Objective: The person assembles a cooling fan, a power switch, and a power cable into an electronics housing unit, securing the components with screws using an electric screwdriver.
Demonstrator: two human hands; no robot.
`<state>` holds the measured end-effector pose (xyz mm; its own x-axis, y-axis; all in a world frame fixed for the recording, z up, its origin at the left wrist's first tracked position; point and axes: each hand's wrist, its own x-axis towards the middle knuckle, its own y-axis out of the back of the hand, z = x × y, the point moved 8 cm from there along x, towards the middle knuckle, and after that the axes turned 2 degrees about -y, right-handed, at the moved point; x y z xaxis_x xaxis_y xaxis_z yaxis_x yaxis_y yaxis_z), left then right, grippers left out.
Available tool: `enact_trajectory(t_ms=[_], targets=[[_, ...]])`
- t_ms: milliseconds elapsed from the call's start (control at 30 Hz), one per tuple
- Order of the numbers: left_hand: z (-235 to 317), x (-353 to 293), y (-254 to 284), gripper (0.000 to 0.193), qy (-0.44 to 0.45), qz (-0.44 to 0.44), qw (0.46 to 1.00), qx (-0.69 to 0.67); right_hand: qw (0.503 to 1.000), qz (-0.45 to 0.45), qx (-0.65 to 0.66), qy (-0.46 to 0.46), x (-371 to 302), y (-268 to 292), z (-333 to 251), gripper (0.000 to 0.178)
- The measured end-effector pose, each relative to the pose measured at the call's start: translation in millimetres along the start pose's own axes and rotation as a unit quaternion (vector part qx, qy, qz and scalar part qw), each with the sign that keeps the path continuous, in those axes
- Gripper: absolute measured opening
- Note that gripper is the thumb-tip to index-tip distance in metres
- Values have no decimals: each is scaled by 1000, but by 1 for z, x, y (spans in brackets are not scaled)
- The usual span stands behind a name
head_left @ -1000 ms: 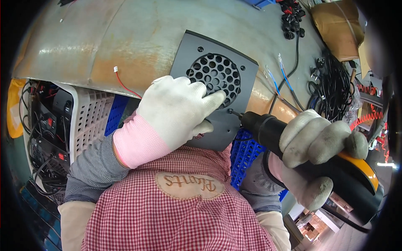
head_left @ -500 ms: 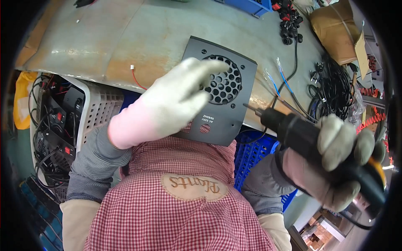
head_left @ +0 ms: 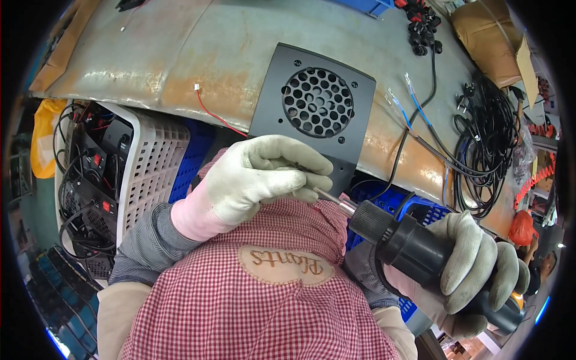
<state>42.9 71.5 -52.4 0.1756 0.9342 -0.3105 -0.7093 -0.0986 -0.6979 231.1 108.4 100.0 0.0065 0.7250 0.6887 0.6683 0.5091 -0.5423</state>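
My right hand (head_left: 480, 270), in a white glove, is wrapped round a black electric screwdriver (head_left: 414, 243) that points to the left. Its thin metal bit (head_left: 330, 198) reaches the fingertips of my left hand (head_left: 264, 177). The gloved left fingers are closed in a pinch; what they hold, if anything, is too small to make out. Just beyond this hand lies a dark grey metal panel (head_left: 273, 102) with a round grille of holes (head_left: 318, 102) and several small screw points around it. The panel rests over the table's near edge, its lower part hidden behind my left hand.
A white basket (head_left: 153, 162) of black units with red switches stands at the left. A red wire (head_left: 219, 116) lies by the panel. To the right are stripped cables (head_left: 429, 129) and a black cable coil (head_left: 486, 156). A blue basket (head_left: 429, 211) stands below the table edge.
My left hand has come down off the grille, its fingers now pinched. The screwdriver has moved down and left from the panel's edge, so its bit meets the left fingertips.
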Motion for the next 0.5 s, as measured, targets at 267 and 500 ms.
enact_trajectory(t_ms=[267,500], targets=[[-5,-8,2,26,74,11,983,165,1000,-6,6,18,-2,1,-4,35],[-6,-5,-3,45,21,-29,986,165,999,-10,2,30,-4,1,-6,35]])
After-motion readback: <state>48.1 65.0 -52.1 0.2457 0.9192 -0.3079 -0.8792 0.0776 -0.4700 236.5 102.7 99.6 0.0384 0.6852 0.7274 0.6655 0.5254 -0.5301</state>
